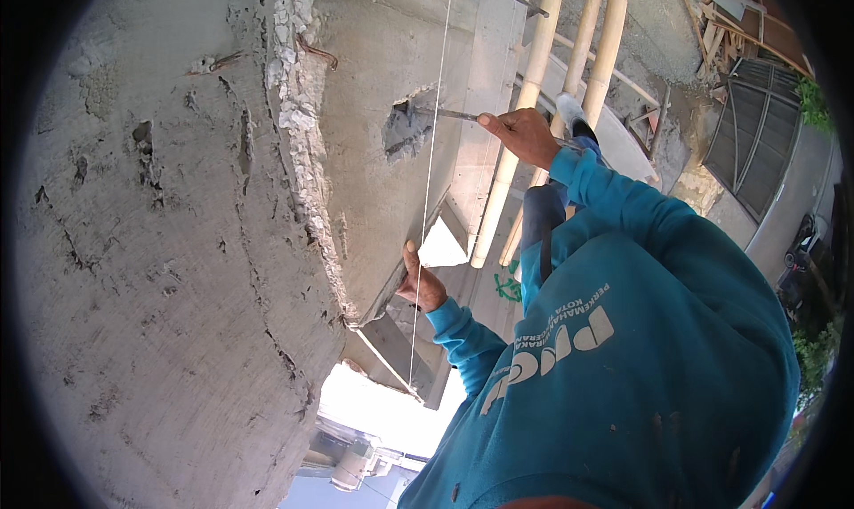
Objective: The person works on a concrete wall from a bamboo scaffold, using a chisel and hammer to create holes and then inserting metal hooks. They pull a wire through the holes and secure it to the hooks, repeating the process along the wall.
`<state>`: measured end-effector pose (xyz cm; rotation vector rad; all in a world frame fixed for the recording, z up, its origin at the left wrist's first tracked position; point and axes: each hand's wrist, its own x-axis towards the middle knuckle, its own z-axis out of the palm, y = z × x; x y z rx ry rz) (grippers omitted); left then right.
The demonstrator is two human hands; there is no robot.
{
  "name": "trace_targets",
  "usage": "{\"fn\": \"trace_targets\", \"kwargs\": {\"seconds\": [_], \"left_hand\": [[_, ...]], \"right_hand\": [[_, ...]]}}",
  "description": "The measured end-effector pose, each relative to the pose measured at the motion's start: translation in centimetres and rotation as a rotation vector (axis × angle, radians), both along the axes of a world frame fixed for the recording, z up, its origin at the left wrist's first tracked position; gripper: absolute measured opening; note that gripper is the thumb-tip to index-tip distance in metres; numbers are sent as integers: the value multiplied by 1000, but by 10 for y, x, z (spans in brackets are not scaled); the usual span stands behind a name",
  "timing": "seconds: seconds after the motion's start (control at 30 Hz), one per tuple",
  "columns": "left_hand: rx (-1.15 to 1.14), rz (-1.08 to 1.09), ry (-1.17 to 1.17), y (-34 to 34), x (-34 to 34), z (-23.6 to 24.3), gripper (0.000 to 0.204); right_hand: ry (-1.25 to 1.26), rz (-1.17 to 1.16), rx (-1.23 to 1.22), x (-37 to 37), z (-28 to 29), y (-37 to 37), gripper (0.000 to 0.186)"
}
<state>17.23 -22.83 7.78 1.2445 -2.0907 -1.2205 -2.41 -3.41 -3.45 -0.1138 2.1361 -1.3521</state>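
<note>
My right hand [523, 137], at the end of a teal sleeve, grips a long, narrow metal tool [458, 115]. Its far end reaches into a ragged hole [406, 131] in the grey concrete beam [365, 207]. My left hand [423, 282] grips the beam's lower edge, thumb raised and fingers partly hidden. A white string [433, 144] runs across the beam beside both hands. A rough, chipped seam [298, 109] separates the beam from a broad, pitted concrete surface [169, 242] on the left.
Bamboo poles [538, 56] run along the beam's right, beside my legs and a shoe [569, 109]. Below lie gravel ground [658, 20], scrap wood [721, 38] and a dark metal-framed panel [747, 144]. Bright openings [356, 393] show past the beam, with a pale cylindrical object [351, 469].
</note>
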Motion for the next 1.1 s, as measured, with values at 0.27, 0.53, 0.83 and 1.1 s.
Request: {"fn": "trace_targets", "kwargs": {"seconds": [0.27,0.53,0.83,1.1], "left_hand": [[38,-28,72,-1,-5,3,36],[80,16,107,1,-4,0,30],[52,32,130,7,-6,2,33],[-71,47,95,0,-11,-6,28]], "right_hand": [[297,-185,-274,-20,-84,-48,59],[276,-73,-313,-33,-74,-43,57],[213,90,-331,-57,-70,-27,67],[480,-25,-319,-55,-87,-44,64]]}}
